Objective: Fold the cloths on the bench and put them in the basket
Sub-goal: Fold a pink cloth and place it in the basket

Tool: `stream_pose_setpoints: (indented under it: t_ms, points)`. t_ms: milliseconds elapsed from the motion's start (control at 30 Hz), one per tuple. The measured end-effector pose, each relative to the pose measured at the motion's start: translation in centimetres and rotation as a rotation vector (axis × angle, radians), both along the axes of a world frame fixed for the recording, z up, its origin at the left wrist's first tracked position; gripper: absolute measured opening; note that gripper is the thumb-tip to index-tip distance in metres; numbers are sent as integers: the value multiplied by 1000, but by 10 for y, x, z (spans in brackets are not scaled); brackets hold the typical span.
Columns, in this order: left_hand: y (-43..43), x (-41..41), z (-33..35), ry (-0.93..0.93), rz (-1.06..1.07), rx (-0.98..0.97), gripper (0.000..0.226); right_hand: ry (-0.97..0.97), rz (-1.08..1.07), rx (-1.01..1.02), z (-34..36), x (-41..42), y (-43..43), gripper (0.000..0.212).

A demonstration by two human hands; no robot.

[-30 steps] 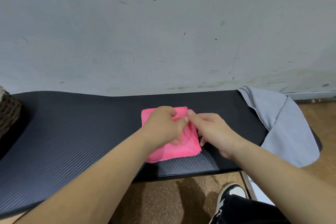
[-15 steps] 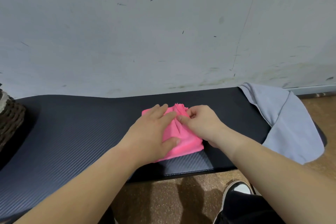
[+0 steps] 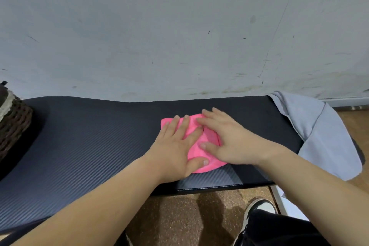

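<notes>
Pink cloth: folded small, flat on black bench, centre of frame, near the front edge. Left hand: fingers straight and spread, palm down, pressing cloth's left part. Right hand: likewise flat, pressing right part, close beside the left. Grey cloth: draped over bench end, right of frame. Woven basket: far left edge.

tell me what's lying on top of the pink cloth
The left hand and right hand press flat on the pink cloth, fingers straight. Their palms hide most of its surface.
</notes>
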State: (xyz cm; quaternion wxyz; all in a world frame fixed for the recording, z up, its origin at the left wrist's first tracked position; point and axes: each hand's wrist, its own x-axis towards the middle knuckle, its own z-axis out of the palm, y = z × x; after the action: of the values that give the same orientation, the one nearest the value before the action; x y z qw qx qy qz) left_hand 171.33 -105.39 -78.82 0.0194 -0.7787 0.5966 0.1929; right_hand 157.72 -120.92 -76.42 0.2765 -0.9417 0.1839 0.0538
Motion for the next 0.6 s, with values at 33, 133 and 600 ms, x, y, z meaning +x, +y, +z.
stream_pose_setpoints:
  t_ms: [33,133,600]
  points:
    - [1,2,1,15,-8,-14,86,99,8,5,-1,-2,0,73]
    - [9,11,5,55,-6,-103,84,236,-11,10,-3,-7,-1,76]
    - [20,13,29,221,635,-227,28,354,15,-73,16,-17,9,122]
